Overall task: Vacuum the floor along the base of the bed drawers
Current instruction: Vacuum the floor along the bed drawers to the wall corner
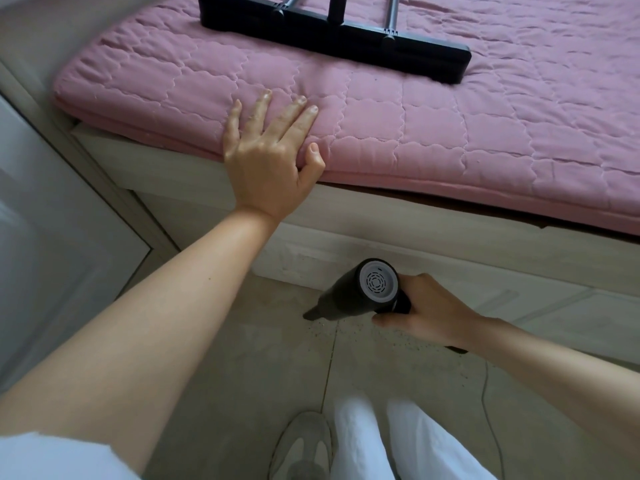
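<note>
The right hand (424, 308) gripped the vacuum (360, 296), nozzle angled toward eight o'clock onto floor crumbs (349, 330) beside the drawer base (311, 268), while the left hand (268, 154) lay spread on the mattress (450, 116), apparently for support.

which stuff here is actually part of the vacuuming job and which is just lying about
In use: handheld vacuum gripped by right hand; crumbs on floor tiles; bed drawers.

Lying about: black stand on pink mattress pad, where left hand rests; thin cable.

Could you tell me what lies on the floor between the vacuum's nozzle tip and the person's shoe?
In the head view, scattered crumbs and bare floor tiles with a grout line lie between the handheld vacuum nozzle and the shoe.
</note>
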